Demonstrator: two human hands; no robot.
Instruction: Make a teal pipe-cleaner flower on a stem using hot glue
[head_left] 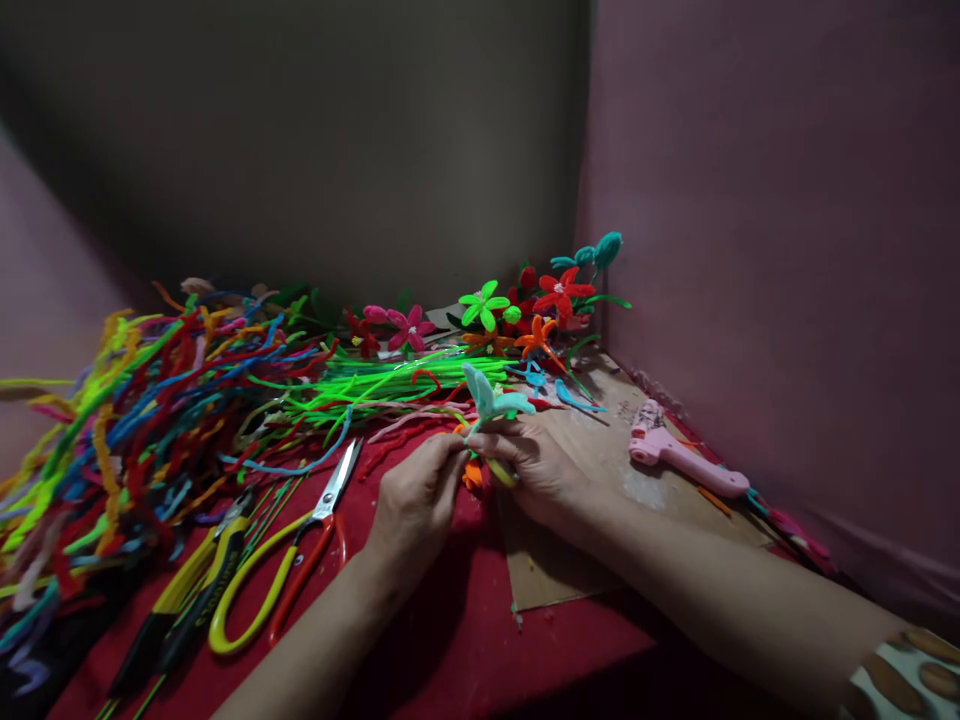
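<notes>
Pinching the pale teal flower low down, left hand and right hand meet. Petals stand just above the grip.

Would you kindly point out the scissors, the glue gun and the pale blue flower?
scissors [324, 512]: head view, on the pivot.
glue gun [686, 462]: head view, on its pink body.
pale blue flower [491, 400]: head view, on a petal.
</notes>
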